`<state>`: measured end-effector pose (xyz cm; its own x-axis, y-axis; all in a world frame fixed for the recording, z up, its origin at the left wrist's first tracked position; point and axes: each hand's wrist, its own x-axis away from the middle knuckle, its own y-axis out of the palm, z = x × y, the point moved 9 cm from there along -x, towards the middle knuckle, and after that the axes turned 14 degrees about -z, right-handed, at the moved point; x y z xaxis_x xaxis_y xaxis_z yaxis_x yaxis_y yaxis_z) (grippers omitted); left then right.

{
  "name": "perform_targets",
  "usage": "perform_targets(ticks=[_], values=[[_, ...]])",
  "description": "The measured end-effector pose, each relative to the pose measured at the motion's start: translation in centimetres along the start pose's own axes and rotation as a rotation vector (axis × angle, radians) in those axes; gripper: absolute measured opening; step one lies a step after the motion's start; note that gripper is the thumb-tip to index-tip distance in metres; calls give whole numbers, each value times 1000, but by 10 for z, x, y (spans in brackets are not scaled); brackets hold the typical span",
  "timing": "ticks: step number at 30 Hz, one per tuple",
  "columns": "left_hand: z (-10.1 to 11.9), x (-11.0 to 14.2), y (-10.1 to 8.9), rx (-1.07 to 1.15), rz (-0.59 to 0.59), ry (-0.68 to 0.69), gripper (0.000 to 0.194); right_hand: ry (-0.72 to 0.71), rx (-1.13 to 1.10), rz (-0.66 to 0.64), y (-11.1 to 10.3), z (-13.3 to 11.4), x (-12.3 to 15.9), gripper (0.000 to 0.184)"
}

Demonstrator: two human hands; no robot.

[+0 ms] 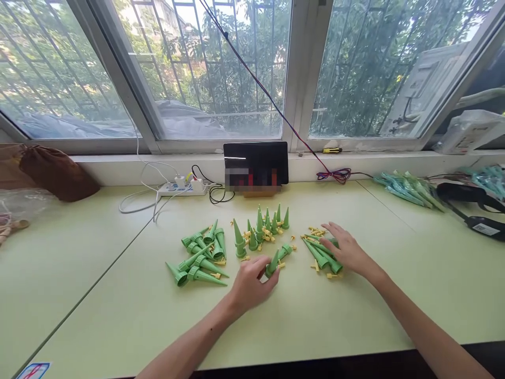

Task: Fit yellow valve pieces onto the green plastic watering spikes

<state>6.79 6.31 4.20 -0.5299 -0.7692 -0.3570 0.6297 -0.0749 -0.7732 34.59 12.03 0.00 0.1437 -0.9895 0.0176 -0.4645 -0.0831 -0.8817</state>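
My left hand [252,281] is closed around a green plastic plant-watering spike [273,263], which stands point up at the table's middle. Just behind it, another green spike [284,251] lies tilted. On the right, my right hand [347,250] reaches over a small pile of green spikes [321,258], its fingers apart and partly covering the pile. Small yellow valves [334,275] lie around that pile. Farther back, a group of upright spikes [259,226] stands among more yellow pieces. To the left lies a heap of loose green spikes [203,263].
A dark-screened tablet [256,166] leans at the back by the window. Left of it sits a power strip [183,187] with cables. Bagged green items [410,189] and a black strapped device [483,223] lie at the right. A brown pouch [59,171] rests at the left.
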Motion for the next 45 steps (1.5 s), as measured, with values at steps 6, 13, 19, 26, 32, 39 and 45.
perform_targets(ticks=[6,13,19,26,32,39,45], values=[[2,1,7,11,-60,32,28,32,-166,-24,21,5,-1,59],[2,0,10,-6,-88,43,27,-82,-250,-4,30,-27,-10,52],[1,0,9,-15,-87,33,27,-175,-249,-33,38,-64,-13,47],[2,1,10,-32,-89,46,27,-250,-233,-25,42,-91,-12,41],[15,2,12,-68,-138,143,12,-251,-251,45,46,-102,-17,37],[23,7,21,-178,-172,245,7,-228,-394,237,29,-100,-17,37],[40,10,27,-260,-190,387,11,-244,-497,292,18,-107,-19,41]])
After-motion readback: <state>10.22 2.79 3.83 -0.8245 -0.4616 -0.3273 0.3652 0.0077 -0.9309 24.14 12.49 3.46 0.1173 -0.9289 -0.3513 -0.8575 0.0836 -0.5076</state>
